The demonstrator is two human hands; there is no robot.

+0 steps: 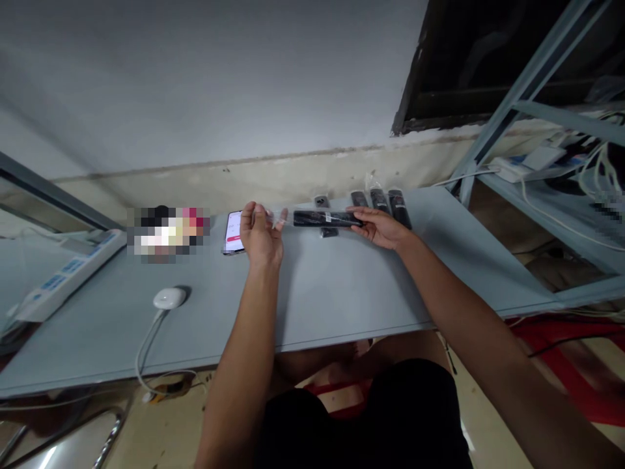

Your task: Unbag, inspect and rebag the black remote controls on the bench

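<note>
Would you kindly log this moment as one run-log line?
left hand: open at plastic bag | right hand: holds black remote | nearby: phone, three remotes

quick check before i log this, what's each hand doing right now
left hand: open, fingers at the end of the clear plastic sleeve; can't tell if gripping it
right hand: closed around the black remote in the sleeve

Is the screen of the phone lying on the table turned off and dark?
No, the phone shows a lit white screen with a red band, and it lies just beside the left hand.
</note>
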